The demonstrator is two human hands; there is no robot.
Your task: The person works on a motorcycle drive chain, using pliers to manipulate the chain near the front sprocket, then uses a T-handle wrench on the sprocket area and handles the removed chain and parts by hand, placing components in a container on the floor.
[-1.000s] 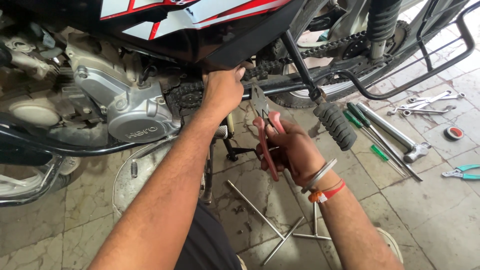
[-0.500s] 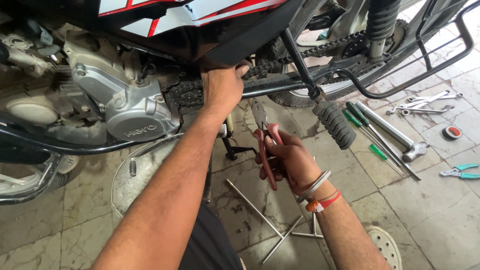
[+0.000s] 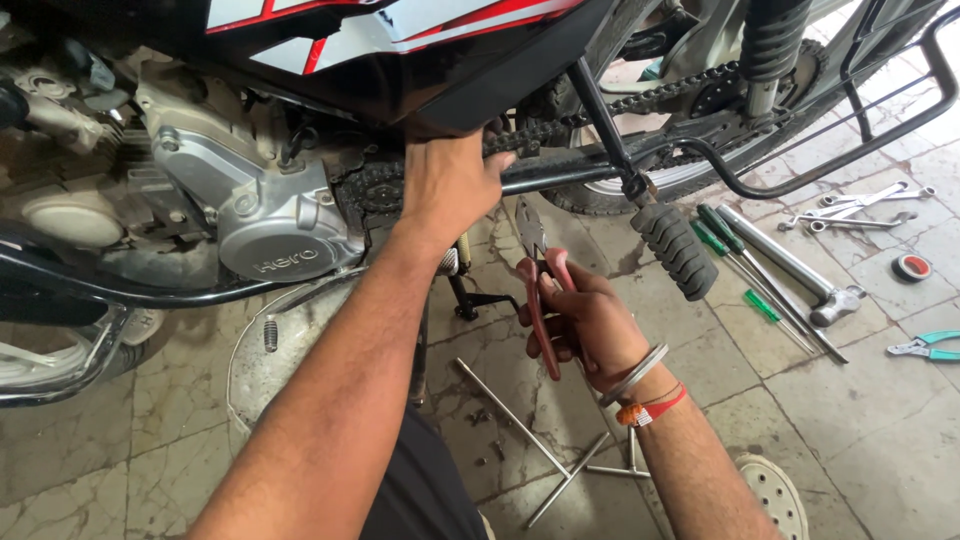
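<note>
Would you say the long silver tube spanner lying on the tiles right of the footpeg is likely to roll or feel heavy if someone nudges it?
The tube spanner looks like round steel, so probably stiff and fairly heavy. Its smooth barrel might roll on the flat tiled floor, though the cross-piece at its near end would likely stop it soon. The bare metal may be slippery.

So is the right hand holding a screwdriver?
No, the right hand grips red-handled pliers, while the green-handled screwdrivers lie on the floor beside the footpeg.

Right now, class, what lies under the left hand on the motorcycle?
The left hand grips the drive chain near the engine case; the links beneath its fingers are hidden.
</note>
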